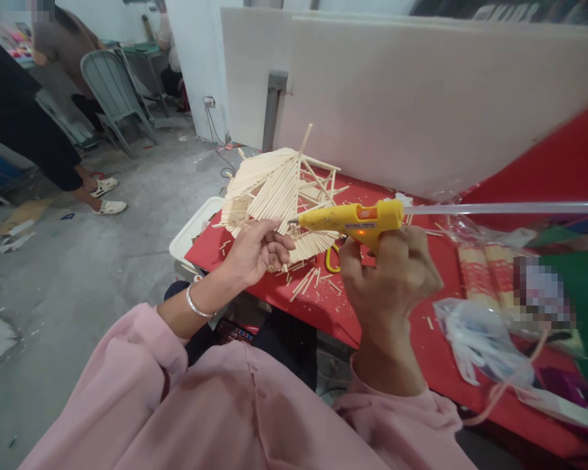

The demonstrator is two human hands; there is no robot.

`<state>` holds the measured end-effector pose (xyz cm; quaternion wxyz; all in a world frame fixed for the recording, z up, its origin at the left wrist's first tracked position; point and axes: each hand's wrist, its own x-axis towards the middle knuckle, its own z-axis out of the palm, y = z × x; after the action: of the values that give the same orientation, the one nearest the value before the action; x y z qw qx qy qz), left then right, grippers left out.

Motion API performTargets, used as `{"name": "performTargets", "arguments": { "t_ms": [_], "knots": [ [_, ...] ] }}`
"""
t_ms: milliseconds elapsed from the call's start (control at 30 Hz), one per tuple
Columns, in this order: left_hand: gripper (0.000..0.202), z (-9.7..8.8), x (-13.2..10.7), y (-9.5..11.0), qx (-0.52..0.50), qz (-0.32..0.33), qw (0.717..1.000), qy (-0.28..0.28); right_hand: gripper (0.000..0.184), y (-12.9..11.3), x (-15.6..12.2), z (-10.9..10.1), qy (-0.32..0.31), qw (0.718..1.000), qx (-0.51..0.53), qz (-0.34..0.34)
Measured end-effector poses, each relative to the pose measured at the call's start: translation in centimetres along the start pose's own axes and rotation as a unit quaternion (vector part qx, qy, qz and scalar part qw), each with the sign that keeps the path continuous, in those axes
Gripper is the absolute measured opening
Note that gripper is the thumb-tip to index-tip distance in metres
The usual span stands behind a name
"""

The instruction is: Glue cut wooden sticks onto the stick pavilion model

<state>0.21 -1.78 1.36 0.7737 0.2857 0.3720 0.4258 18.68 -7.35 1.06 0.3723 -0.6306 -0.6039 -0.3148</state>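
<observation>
In my right hand [389, 271] is a yellow hot glue gun [345, 219], held level with its nozzle pointing left. An orange light glows on its side, and a long clear glue stick [500, 208] runs out of its back. My left hand [267, 248], with a bangle on the wrist, is at the nozzle tip, fingers curled and thumb and forefinger pinched. What they hold, if anything, is too small to make out. Just behind both hands stands a model hut roof of thin wooden sticks [277, 189], its near lower part covered by my left hand.
Loose stick pieces [306, 284] and yellow-handled scissors [332, 258] lie on the red table [333, 316]. To the right are bundled sticks [487, 271] and a plastic bag of glue sticks [480, 339]. White boards [396, 98] lean behind; people and a chair [115, 85] are at left.
</observation>
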Motion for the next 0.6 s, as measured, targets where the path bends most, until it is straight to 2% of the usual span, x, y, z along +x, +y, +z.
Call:
{"name": "performTargets", "arguments": {
  "t_ms": [333, 600],
  "knots": [
    [0.030, -0.07, 0.03, 0.01, 0.007, -0.006, 1.000, 0.004, 0.016, -0.06, -0.01, -0.12, -0.007, 0.999, -0.032, 0.001],
    [0.025, 0.17, -0.12, 0.11, -0.006, 0.000, 1.000, 0.010, 0.020, 0.43, -0.27, 0.22, -0.008, 1.000, -0.016, 0.010]
  ]
}}
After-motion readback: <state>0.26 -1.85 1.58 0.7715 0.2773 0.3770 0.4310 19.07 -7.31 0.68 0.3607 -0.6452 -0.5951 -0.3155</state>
